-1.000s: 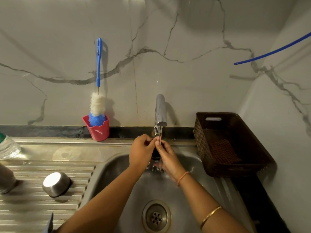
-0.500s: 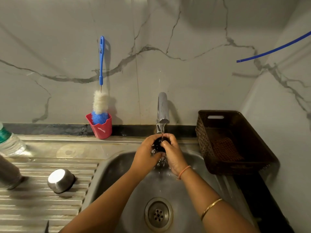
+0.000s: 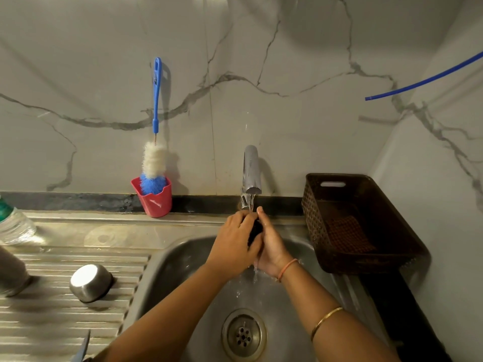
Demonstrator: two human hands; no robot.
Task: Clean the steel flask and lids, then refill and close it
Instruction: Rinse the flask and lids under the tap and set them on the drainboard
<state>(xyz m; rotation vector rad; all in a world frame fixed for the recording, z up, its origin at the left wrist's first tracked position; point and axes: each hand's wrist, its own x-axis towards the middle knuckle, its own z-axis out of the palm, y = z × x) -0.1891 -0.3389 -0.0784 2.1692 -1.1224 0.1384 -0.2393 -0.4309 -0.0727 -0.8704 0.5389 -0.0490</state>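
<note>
Both hands meet under the running tap (image 3: 251,176) over the sink (image 3: 183,262). My left hand (image 3: 234,244) and my right hand (image 3: 271,244) are wrapped around a small black lid (image 3: 254,229), mostly hidden between the fingers. Water streams over it and drips below the hands. A steel cup lid (image 3: 90,282) lies upside down on the ribbed drainboard (image 3: 65,317) at the left. The steel flask (image 3: 11,273) stands at the far left edge, only partly in view.
A blue and white bottle brush (image 3: 154,163) stands in a red cup (image 3: 154,199) against the marble wall. A brown plastic basket (image 3: 358,223) sits right of the sink. A clear plastic bottle (image 3: 13,223) lies at the left. The drain (image 3: 243,335) is below the hands.
The tap went from a thin trickle to a full stream. Both hands shifted slightly up under the spout and closed tighter around the black lid.
</note>
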